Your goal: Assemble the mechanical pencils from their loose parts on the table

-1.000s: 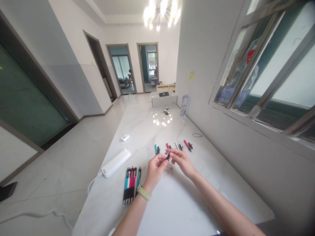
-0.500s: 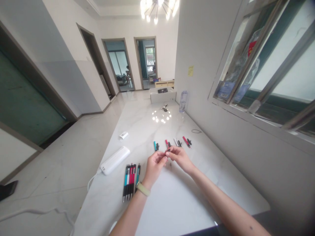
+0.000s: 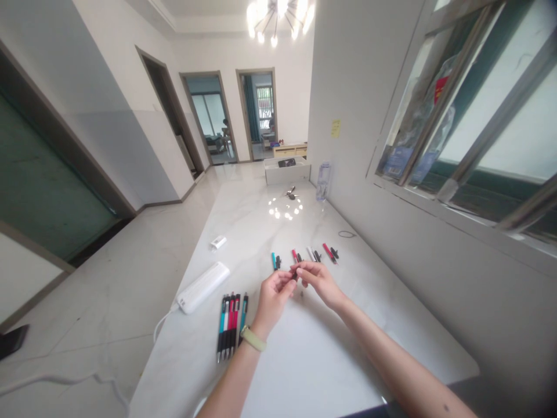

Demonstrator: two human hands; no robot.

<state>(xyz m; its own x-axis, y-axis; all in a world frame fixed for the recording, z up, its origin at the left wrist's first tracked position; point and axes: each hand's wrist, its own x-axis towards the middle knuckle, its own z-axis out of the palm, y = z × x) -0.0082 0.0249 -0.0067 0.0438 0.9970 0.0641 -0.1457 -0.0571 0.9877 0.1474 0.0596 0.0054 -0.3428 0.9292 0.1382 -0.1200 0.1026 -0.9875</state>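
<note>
Both my hands meet above the white marble table (image 3: 278, 377), pinching a small dark pen part (image 3: 295, 276) between their fingertips. My left hand (image 3: 273, 302) wears a pale green wristband (image 3: 253, 338), and my right hand (image 3: 319, 280) comes in from the lower right. Just beyond my fingers, several pens lie taken apart in small groups of coloured barrels and black pieces (image 3: 314, 253). To the left of my left hand lies a tight bundle of several whole pens (image 3: 230, 325) with teal, red and black barrels.
A white power bank (image 3: 202, 287) with a cable lies left of the pens, and a small white object (image 3: 218, 242) lies beyond it. Farther along are a rubber band (image 3: 347, 234), keys (image 3: 290, 193), a plastic bottle (image 3: 322, 182) and a white box (image 3: 286, 171). A wall and window run along the right.
The camera view has shifted slightly. My hands stay together on the small dark part, which shows a little less between my fingers.
</note>
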